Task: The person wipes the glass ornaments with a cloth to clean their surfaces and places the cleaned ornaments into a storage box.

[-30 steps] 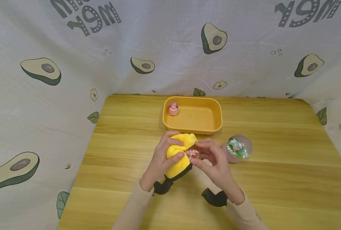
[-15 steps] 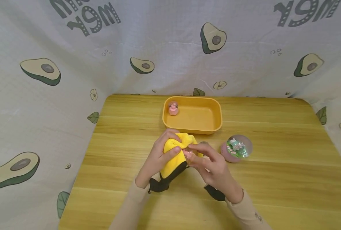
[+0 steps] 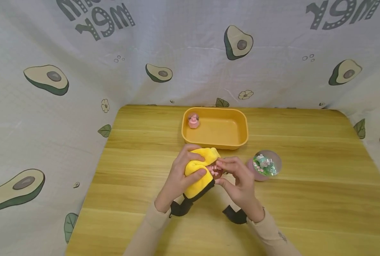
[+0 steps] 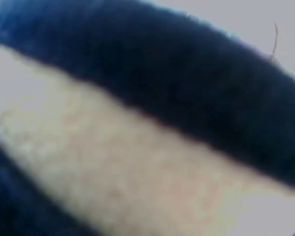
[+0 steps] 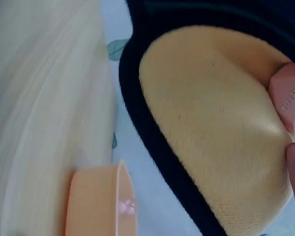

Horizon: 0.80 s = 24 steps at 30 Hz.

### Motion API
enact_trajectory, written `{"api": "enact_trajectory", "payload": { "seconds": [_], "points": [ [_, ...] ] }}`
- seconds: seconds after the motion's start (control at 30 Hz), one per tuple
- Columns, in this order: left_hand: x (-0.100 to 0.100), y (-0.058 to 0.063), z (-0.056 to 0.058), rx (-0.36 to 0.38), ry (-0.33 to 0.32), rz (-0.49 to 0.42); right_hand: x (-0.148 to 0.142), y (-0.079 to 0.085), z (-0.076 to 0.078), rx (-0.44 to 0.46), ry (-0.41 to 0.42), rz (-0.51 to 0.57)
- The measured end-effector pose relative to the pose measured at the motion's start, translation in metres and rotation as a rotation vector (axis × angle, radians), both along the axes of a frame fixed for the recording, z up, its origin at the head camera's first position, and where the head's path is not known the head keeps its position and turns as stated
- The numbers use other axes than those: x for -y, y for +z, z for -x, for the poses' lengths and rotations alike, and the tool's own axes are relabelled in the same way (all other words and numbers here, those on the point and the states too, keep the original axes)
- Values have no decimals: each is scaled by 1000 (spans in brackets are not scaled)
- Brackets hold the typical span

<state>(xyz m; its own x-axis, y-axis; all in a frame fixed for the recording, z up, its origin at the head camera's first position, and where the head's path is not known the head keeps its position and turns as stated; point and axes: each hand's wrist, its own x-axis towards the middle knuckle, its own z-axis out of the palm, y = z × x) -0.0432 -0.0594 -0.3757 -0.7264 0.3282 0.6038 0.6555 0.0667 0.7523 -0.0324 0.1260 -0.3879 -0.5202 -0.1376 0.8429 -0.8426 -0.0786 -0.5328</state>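
Gripping the yellow cloth (image 3: 197, 185) in the left hand (image 3: 181, 172), bunched about the small pink globe (image 3: 216, 172) and hiding its left part. Pinching the globe's right side with the right hand (image 3: 242, 183). Held nearer than the yellow tray (image 3: 220, 130), left of the larger globe (image 3: 265, 165). Cut off at the right wrist view's edge; too blurred in the left to judge.

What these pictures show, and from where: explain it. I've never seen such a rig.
No machine here, just a person's left hand and right hand, both bare. The head picture looks forward and down from a camera worn on the head; the others come from a camera on each wrist, the left one badly blurred. On the table are a yellow tray with a pink globe inside and a larger globe. The left hand grips a yellow cloth against another small globe, which the right hand pinches.
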Motion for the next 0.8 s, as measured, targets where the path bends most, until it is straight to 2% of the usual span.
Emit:
{"api": "enact_trajectory", "payload": {
  "seconds": [0.23,0.43,0.57,0.67,0.73,0.8],
  "points": [
    [-3,-1,0,-94,47,16,-1,-1,-3,271,152,133],
    [-5,-3,0,-170,53,43,-4,4,-6,510,215,200],
    [-5,-4,0,-215,56,71,-2,10,-9,708,219,216],
    [-5,-5,0,-244,62,102,-1,15,-10,850,178,190],
    [-5,-6,0,-250,66,106,-1,17,-9,911,160,168],
    [-5,-7,0,-235,71,96,-2,18,-10,934,149,130]
  ]
}}
